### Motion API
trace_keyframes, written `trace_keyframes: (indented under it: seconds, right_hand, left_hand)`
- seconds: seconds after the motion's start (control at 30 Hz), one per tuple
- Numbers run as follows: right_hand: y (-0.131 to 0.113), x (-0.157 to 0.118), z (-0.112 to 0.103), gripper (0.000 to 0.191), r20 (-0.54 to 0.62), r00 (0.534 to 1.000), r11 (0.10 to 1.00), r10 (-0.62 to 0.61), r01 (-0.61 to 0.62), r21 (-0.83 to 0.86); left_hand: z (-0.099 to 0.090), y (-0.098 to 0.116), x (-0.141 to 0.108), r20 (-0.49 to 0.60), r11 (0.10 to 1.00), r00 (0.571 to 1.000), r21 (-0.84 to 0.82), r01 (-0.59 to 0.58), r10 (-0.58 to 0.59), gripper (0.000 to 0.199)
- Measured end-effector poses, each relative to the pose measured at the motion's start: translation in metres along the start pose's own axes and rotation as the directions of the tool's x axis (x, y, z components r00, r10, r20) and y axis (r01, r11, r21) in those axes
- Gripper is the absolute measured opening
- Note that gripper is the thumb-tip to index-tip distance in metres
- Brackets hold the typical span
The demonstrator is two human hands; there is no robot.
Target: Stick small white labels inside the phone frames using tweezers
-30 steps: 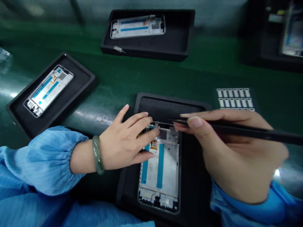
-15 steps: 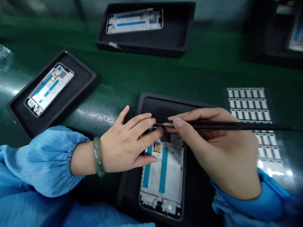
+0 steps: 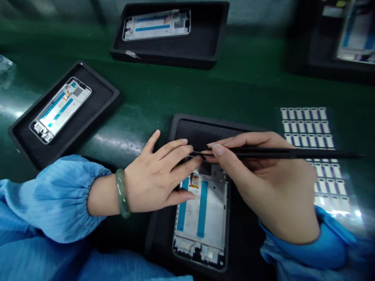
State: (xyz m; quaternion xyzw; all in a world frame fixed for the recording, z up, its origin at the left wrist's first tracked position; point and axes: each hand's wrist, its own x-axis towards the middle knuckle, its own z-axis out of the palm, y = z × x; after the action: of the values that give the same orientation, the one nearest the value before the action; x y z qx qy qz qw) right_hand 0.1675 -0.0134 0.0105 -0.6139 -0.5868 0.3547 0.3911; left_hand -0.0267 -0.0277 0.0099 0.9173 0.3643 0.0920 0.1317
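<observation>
A silver phone frame (image 3: 215, 210) with blue adhesive strips lies in a black tray (image 3: 187, 130) in front of me. My left hand (image 3: 159, 175) rests across its upper left part, fingers spread, with the fingertips touching the frame's top end. In my right hand (image 3: 263, 179) I hold black tweezers (image 3: 272, 153) nearly level. Their tips reach the top end of the frame, beside my left fingertips. What lies at the tips is too small and partly covered by fingers to make out. An orange flex cable (image 3: 193, 181) shows below my left index finger.
To the left, another phone frame (image 3: 60, 111) lies in a slanted black tray (image 3: 99, 88). A further black tray (image 3: 202, 50) with a phone frame (image 3: 156, 26) sits at the back. A sheet of small white labels (image 3: 307, 127) lies right. One more tray (image 3: 304, 50) stands far right.
The back tray and the far-right tray have shifted left, each with its phone frame. My right hand and the tweezers have moved very slightly; my left hand stays in place.
</observation>
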Motion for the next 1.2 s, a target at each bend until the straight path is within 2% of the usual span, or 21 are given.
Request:
trace_keyframes:
  seconds: [0.33,0.53,0.9,1.2]
  right_hand:
    - [0.0018,-0.0008,0.0011,0.015,-0.012,1.000,1.000,0.005,-0.004,0.022]
    - [0.0008,-0.0013,0.0013,0.014,-0.029,1.000,1.000,-0.009,0.009,-0.028]
    - [-0.0026,-0.0012,0.0011,0.016,-0.014,1.000,0.998,0.024,-0.023,0.067]
    - [0.0006,-0.0008,0.0000,0.017,-0.014,1.000,0.999,0.023,-0.022,0.037]
  left_hand:
    - [0.0003,-0.0006,0.0001,-0.006,1.000,1.000,-0.007,-0.003,0.003,0.057]
    - [0.0003,-0.0004,-0.0002,0.004,1.000,1.000,-0.012,0.006,-0.006,0.056]
    - [-0.0004,-0.0026,0.0000,0.014,0.999,1.000,-0.038,0.004,-0.003,0.058]
    - [-0.0010,-0.0017,0.0006,0.016,0.999,1.000,-0.032,0.003,-0.003,0.059]
